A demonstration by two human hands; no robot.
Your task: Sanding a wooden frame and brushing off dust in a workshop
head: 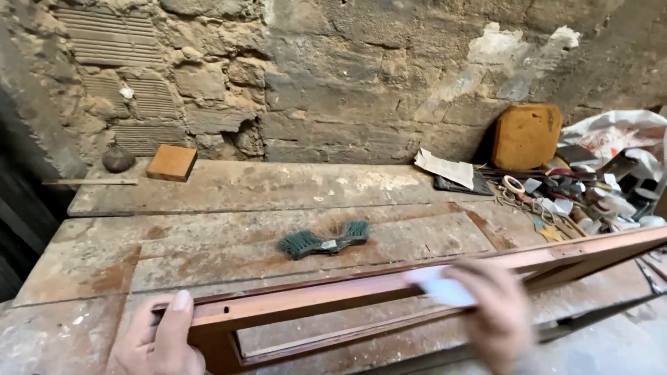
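— What fills the view, biggest first?

— A rough stone wall [361,76] at the back, then the worn desk [229,187] below it, dusty and stained. Its near edge is cut off by the picture's bottom.

— And the work itself?

— A reddish wooden frame [326,295] lies across the desk's near side, running from lower left up to the right edge, where it leaves the view. Its lower rail is partly hidden by the hands.

— The hands?

— The left hand [156,340] is closed on the frame's left end, thumb up over the top rail; the wrist is cut off. The right hand [497,319] is badly blurred. It lies on the top rail, closed on a whitish pad [438,288]; what the pad is made of I cannot tell.

— Anything else?

— A heap of clutter [590,191] at the right, too jumbled to sort, with a tan board [526,137] leaning on the wall and folded paper [445,169] beside it. A green brush [324,242] lies mid-desk, just beyond the frame. Far left, a small wood block [171,162] and a dark round lump [117,160], unclear.
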